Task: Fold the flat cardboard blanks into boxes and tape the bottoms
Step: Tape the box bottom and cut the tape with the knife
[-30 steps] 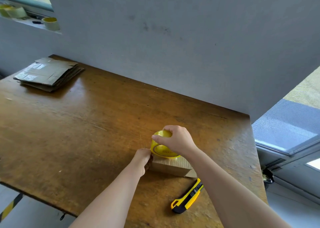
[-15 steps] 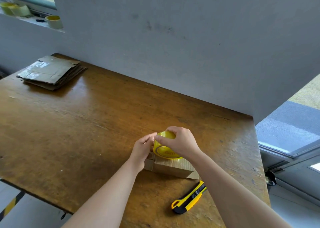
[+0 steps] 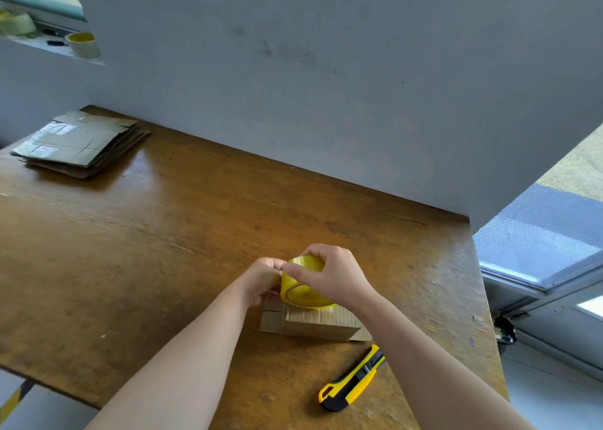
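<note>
A small folded cardboard box (image 3: 313,323) lies on the wooden table (image 3: 137,243), near its front right. Just above the box is a yellow tape roll (image 3: 303,291), gripped from the top and right by my right hand (image 3: 332,274). My left hand (image 3: 262,279) is curled against the roll's left side, its fingertips pinched at the roll's upper edge. Whether it holds a tape end I cannot tell. A stack of flat cardboard blanks (image 3: 78,146) lies at the table's far left corner.
A yellow and black utility knife (image 3: 354,379) lies on the table just in front of the box. A grey wall (image 3: 326,87) rises behind the table. More tape rolls (image 3: 83,44) sit on a ledge at upper left. The table's right edge drops to a window.
My left hand rose from the box's left end to the tape roll's upper edge. My right hand kept hold of the roll.
</note>
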{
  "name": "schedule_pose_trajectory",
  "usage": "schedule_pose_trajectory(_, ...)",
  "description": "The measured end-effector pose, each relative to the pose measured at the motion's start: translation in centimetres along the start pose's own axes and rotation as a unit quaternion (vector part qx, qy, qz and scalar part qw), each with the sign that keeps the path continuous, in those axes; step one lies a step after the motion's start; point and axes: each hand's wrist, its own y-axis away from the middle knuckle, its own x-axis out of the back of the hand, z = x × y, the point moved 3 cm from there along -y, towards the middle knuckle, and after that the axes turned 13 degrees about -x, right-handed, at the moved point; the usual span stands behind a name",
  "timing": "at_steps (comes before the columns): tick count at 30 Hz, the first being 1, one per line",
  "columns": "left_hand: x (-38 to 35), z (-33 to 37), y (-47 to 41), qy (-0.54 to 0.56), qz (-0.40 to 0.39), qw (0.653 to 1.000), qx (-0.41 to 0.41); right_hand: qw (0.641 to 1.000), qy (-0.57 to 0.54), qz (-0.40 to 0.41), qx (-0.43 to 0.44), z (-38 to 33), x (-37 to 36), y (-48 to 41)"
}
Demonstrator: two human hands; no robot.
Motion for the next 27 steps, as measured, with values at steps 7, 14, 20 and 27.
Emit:
schedule_pose_trajectory(7, -1.0, -0.9, 0.7, 0.004, 0.029, 0.997, -0.065, 0.993, -0.057, -0.067, -0.080, 2.6, 1.1, 0.0)
schedule_pose_trajectory(14, -1.1, -1.0, 0.9, -0.040, 0.059, 0.990, -0.119, 0.994, -0.022, -0.064, -0.082, 3.7, 2.7, -0.5)
schedule_pose_trajectory(20, -1.3, -1.0, 1.0, -0.123, 0.071, 0.974, -0.176, 0.994, -0.032, -0.059, -0.085, 3.8, 2.6, -0.5)
schedule_pose_trajectory(27, -2.0, -1.9, 1.4, -0.222, 0.075, 0.951, -0.201, 0.995, -0.031, -0.059, -0.074, 3.3, 2.5, -0.4)
